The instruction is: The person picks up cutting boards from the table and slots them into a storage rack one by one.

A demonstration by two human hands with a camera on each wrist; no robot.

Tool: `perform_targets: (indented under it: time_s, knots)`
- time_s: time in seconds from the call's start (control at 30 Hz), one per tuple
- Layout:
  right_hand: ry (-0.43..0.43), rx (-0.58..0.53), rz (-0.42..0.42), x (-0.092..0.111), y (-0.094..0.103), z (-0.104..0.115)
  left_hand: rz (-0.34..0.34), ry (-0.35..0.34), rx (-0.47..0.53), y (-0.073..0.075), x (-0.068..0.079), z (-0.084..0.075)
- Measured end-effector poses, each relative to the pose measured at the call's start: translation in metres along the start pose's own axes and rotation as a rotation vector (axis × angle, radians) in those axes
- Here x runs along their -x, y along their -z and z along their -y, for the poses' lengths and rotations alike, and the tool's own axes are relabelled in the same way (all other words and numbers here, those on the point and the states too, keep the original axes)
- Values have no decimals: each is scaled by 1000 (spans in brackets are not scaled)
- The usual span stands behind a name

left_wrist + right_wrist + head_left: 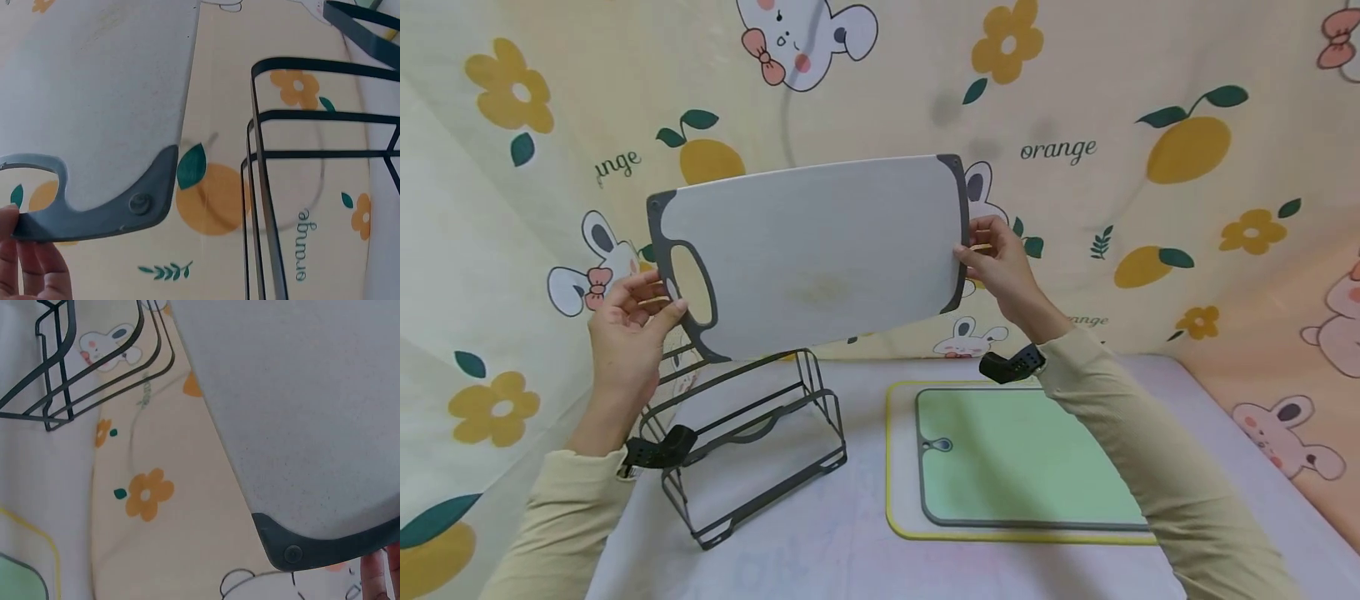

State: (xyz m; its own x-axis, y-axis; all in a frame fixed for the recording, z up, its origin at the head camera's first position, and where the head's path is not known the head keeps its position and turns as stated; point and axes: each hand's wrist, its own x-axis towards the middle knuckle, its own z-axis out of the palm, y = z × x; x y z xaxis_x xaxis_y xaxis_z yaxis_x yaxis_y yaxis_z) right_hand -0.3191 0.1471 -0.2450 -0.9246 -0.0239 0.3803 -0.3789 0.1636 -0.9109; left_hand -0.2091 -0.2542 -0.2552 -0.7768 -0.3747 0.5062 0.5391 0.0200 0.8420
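A white cutting board [820, 242] with dark grey ends is held up in the air, slightly tilted, its right end higher. My left hand [628, 333] grips the grey handle end, thumb in front beside the oval handle hole. At the opposite end my right hand [1003, 267] pinches the grey edge between thumb and fingers. Below the board's left part stands a black wire rack [760, 442] on the table. The right wrist view shows the board's grey corner [312, 550] with fingertips at its edge; a brown stain marks the board's lower middle.
To the right on the white table [820, 550] lies a green cutting board [1022, 458] with a grey rim. Under it is a larger white board with a yellow rim [889, 467]. A patterned cloth [887, 117] with fruit and rabbits hangs behind the table.
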Motion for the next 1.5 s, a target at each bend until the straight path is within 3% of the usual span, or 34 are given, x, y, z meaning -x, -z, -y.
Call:
perform_targets:
  time_s: [0.37,0.7,1.0,1.5]
  knots:
    - [-23,-5,39,-16,-33,7,-82,-62,49,25,-2,-4]
    - [-18,-35,55,-25,-62,10,-149,-55,32,44,2,-7]
    - [2,-46,88,-32,-88,12,-212,-68,131,63,3,-7]
    - [41,-51,94,-45,-131,12,-336,-58,112,86,-2,0]
